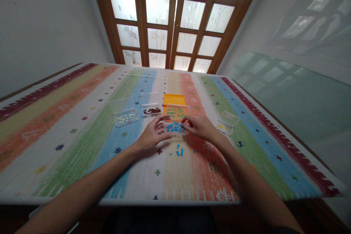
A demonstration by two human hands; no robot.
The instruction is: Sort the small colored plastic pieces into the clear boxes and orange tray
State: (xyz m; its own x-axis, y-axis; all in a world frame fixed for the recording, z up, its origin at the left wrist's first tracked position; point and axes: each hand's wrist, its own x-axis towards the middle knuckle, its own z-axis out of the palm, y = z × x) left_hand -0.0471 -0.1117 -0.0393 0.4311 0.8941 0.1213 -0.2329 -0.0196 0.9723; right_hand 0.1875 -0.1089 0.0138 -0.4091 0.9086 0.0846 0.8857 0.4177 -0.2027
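A clear box of blue pieces (175,128) stands between my hands. My left hand (155,132) is at its left side, with thumb and fingers apart around the edge. My right hand (197,125) is at the box's right side, fingertips pinched together over the blue pieces; whatever they hold is too small to make out. Several loose blue pieces (180,152) lie on the tablecloth nearer to me. Just behind the blue box, a clear box of green pieces (177,112) sits in front of an orange-yellow box (174,99).
On the left are open clear boxes with pale pieces (126,118) and dark red pieces (152,110). A clear box with yellow pieces (225,128) is to the right. Everything rests on a striped tablecloth (115,131); wood-framed glass doors (175,18) stand behind the table.
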